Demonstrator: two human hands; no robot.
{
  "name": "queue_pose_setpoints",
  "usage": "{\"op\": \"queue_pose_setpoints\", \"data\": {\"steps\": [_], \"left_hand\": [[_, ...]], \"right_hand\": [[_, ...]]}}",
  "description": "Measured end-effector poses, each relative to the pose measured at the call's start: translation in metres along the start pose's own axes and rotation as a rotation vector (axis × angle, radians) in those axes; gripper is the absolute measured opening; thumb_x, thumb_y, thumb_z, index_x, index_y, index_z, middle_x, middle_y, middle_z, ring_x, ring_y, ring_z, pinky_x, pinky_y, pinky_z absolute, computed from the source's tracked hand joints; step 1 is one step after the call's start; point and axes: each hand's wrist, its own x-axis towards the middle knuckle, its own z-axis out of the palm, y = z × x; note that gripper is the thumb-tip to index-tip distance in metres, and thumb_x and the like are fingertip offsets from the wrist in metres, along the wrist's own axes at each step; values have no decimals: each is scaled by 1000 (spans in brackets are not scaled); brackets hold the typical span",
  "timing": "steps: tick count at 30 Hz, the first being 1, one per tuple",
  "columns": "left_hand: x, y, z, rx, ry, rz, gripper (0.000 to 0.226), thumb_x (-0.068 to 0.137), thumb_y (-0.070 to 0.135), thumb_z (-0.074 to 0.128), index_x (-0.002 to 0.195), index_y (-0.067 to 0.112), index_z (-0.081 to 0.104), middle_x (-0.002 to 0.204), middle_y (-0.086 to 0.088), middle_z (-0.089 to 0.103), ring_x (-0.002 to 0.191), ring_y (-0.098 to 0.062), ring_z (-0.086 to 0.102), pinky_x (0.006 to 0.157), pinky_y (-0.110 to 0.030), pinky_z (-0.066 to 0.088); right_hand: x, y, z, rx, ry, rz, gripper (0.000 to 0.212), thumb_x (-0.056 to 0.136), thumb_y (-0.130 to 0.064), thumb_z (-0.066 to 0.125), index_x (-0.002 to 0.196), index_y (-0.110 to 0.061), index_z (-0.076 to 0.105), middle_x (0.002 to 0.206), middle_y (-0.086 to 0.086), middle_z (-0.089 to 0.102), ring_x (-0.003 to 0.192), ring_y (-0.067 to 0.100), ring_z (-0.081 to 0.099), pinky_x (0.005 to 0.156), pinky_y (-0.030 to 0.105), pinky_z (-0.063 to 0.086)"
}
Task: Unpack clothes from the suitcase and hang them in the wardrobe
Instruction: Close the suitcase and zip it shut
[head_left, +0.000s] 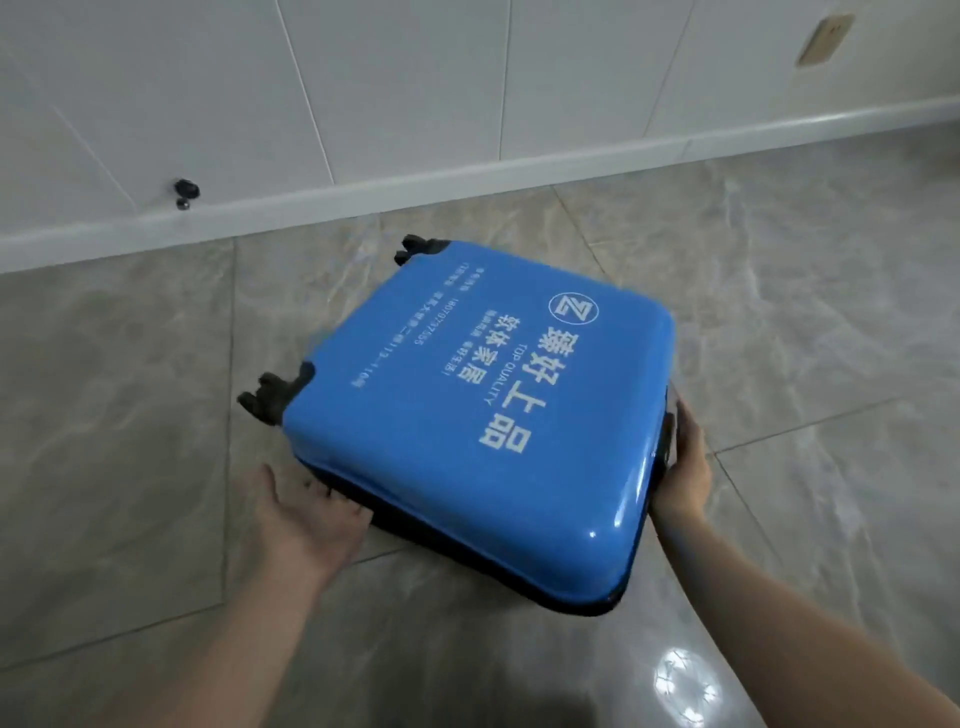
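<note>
Both forearms reach in from 6 o'clock: left hand (306, 514) open, palm flat on suitcase's (483, 415) near-left edge; right hand (680, 467) open, pressed to its 3 o'clock side. Blue suitcase lies closed on floor (130, 441), mid-frame, wheels (272, 397) twd 10 o'clock, white wall (363, 78) at 12.

The closed suitcase (467, 415) hides its contents; small white print is unreadable.

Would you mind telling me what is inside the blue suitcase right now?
Nothing inside shows: the blue suitcase lies shut on the tiled floor, its shell covering any contents. The left hand and right hand rest at its edges.
</note>
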Motion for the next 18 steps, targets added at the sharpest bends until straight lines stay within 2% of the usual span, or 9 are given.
{"op": "queue_pose_setpoints", "data": {"steps": [2,4,6,8,9,11,14,16,18], "left_hand": [[2,-12,-12,161,62,-28,75,82,68,54,140,21,48,134,-7,61,120,-27,59,104,-46,44],[6,-25,-17,299,106,-33,75,83,71,51,142,24,45,137,-4,57,121,-27,57,106,-47,41],[7,-36,-21,490,192,-30,71,87,75,35,127,19,53,123,-9,64,112,-34,61,100,-49,46],[7,-39,-38,730,299,8,76,94,70,26,102,3,63,94,-23,71,89,-41,69,81,-50,55],[7,-37,-49,866,347,58,78,97,65,27,91,-3,64,84,-26,72,78,-42,70,75,-51,58],[14,-28,-75,1090,419,217,62,99,52,34,84,0,64,81,-25,72,75,-40,70,79,-55,57],[30,-11,-84,1148,501,366,28,103,30,39,99,11,60,104,-17,68,93,-37,67,90,-53,51],[35,-3,-70,1167,409,371,29,103,33,38,120,18,57,118,-8,63,108,-31,61,97,-49,45],[40,-7,-57,1041,289,297,40,104,37,34,140,24,47,126,2,57,116,-20,54,104,-43,40]], "right_hand": [[-2,22,-5,-87,-52,108,62,93,-8,59,147,-31,38,148,-3,48,134,18,47,108,41,41],[-2,38,-12,-128,-52,169,58,95,-12,56,147,-30,36,151,-1,44,138,21,43,110,42,39],[-2,49,-20,-118,-21,188,53,96,-6,49,144,-28,41,147,1,48,136,21,45,110,41,39],[-3,51,-27,-91,-28,253,50,96,-7,50,141,-29,44,141,-2,54,131,19,51,110,44,40],[-4,56,-29,-61,-42,306,46,96,-14,52,139,-31,45,137,-4,56,126,19,54,109,47,42],[-12,64,-28,-9,-125,407,39,93,-36,53,132,-34,51,126,-5,65,112,20,64,100,53,49],[-37,71,-24,287,-141,768,46,80,-57,53,114,-29,66,107,2,74,99,27,69,92,57,53],[-59,57,-18,495,-145,1076,49,77,-58,54,110,-25,67,108,6,72,109,35,64,94,63,47],[-70,44,-16,611,-198,1208,46,80,-53,52,109,-20,65,113,14,67,115,42,58,96,68,41]]}}
